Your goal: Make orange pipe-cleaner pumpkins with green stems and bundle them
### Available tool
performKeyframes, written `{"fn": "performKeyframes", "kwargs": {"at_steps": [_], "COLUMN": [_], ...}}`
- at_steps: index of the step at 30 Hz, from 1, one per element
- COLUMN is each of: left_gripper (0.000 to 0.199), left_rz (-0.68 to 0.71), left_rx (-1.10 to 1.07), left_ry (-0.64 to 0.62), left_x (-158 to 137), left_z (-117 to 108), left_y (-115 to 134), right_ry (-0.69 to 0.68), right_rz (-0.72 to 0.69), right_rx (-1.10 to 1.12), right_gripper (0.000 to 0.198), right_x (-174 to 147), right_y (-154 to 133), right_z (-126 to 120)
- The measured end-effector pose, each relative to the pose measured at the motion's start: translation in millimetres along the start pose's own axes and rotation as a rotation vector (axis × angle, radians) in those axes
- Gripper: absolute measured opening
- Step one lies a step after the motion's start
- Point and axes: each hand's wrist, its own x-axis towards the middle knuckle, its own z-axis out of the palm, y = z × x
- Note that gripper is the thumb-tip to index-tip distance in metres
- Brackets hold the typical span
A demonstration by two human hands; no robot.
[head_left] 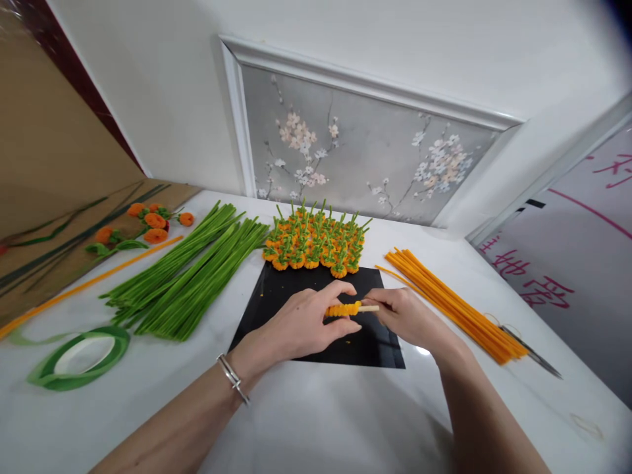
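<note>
Over a black mat [380, 349], an orange pipe cleaner [344, 309] is wound in a tight coil around a thin wooden stick [369, 308]. My left hand [306, 322] holds the coil's left end, its thumb and fingers curved to either side. My right hand [405, 316] is closed at the stick's bare right end; its fingertips are partly hidden, so its exact grip is unclear. Just behind my hands stand many small orange pumpkin shapes [311, 253] with green stems, packed in rows along the mat's far edge.
Green pipe cleaners [187, 283] lie in bundles at left, beside a green tape roll [81, 355] and a long orange strip [93, 283]. Orange flowers [155, 227] rest at far left. At right are orange pipe cleaners [454, 303] and scissors [538, 359]. A wall panel [355, 131] stands behind.
</note>
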Motion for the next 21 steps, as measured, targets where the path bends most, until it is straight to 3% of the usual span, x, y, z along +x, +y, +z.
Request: {"fn": "performKeyframes", "kwargs": {"at_steps": [5, 14, 21], "left_gripper": [0.024, 0.022, 0.024], "left_rz": [-0.007, -0.016, -0.008], "left_rx": [-0.004, 0.083, 0.182], "left_ry": [0.069, 0.138, 0.132], "left_x": [2, 3, 1], "left_z": [2, -1, -1], "left_y": [-2, -5, -5], "right_ry": [-0.075, -0.204, -0.155], "right_rz": [-0.05, -0.103, -0.142], "right_rx": [0.003, -0.013, -0.098], "right_gripper": [0.028, 0.037, 0.039], "right_x": [-1, -9, -18], "right_y": [0, -16, -31], "right_z": [5, 3, -7]}}
